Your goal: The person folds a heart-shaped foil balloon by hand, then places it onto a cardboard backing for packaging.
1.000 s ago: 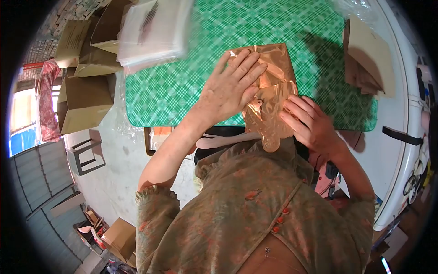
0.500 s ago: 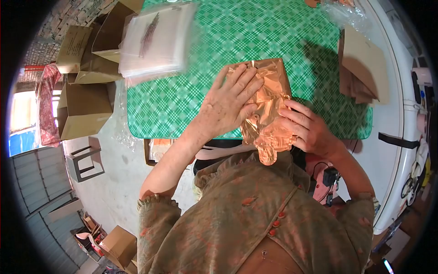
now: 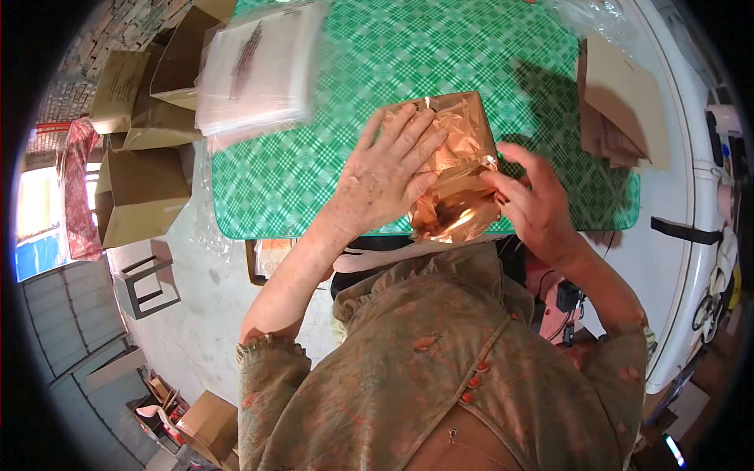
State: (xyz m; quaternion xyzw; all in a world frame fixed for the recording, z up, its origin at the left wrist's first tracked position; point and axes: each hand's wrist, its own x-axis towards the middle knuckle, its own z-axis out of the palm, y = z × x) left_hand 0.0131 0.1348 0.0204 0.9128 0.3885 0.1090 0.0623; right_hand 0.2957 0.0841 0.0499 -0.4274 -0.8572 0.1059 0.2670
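A flat rectangular packet in shiny, crinkled copper-coloured foil (image 3: pixel 463 129) lies at the near edge of the table. My left hand (image 3: pixel 381 169) rests flat across its left side, fingers stretched out and slightly apart. At the packet's right edge, my right hand (image 3: pixel 538 196) pinches the loose foil between thumb and a finger, while its index finger stands off, bent. The near part of the foil is bunched and bends over the table edge. What lies beneath the foil is hidden.
A green checked cloth (image 3: pixel 393 47) covers the table. Clear plastic bags (image 3: pixel 259 74) are stacked at the far left, brown cardboard sheets (image 3: pixel 624 98) at the right. Open cardboard boxes (image 3: pixel 145 188) stand left of the table. A grey frame-like stool (image 3: pixel 148 280) is on the floor.
The foil's near end, which hung down with a rounded tab, is now drawn up and folded shorter. My right hand has shifted its fingers along the right edge. My left hand stays on the packet.
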